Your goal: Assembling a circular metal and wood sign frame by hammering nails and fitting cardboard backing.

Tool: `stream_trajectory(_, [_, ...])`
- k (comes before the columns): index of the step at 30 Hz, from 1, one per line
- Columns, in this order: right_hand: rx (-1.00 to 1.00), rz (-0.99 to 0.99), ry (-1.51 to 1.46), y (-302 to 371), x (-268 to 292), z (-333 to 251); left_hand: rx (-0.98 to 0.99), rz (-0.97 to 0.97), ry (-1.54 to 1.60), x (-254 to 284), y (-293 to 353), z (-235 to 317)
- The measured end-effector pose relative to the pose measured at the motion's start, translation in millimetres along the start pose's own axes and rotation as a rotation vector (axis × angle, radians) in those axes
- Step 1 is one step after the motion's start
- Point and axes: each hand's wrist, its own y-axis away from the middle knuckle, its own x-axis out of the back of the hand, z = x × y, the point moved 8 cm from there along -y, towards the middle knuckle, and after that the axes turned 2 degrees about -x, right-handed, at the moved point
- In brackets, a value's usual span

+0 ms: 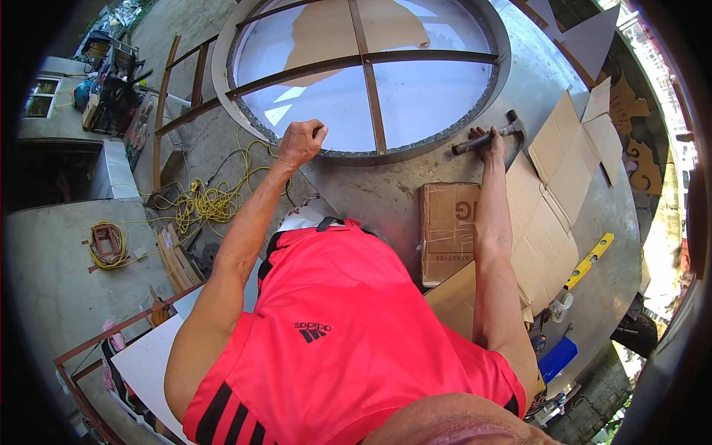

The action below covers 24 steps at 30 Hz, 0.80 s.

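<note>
A bright red shirt (pixel 378 326) is filling the lower centre; three black stripes (pixel 235 424) are crossing it at lower left, a black emblem (pixel 312 334) marking its middle.

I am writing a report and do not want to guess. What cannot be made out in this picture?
All in the head view:
Left hand: its curled fingers hide whether it holds anything.
Hammer: the right hand covers part of its handle.
Round frame: the top edge cuts off its far rim.
Carton: its cardboard hides the inside.
Clear object near the level: too small to identify.
</note>
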Motion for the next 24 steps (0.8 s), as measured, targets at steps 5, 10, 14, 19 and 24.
stream_trajectory(5, [-0.032,0.002,-0.033,3,-2,-2,-0.017,0.021,0.023,2,0,1])
stream_trajectory(10, [-0.013,0.049,0.023,5,-1,-3,-0.009,0.009,0.048,3,0,-1])
stream_trajectory(14, [-0.013,0.031,0.012,1,1,-1,-0.039,0.027,0.056,4,0,2])
stream_trajectory(19, [0.041,0.078,0.037,3,4,-4,-0.04,0.045,0.074,7,0,4])
stream_trajectory(24, [0.062,0.081,0.053,3,-1,-3,-0.046,0.036,0.093,6,0,3])
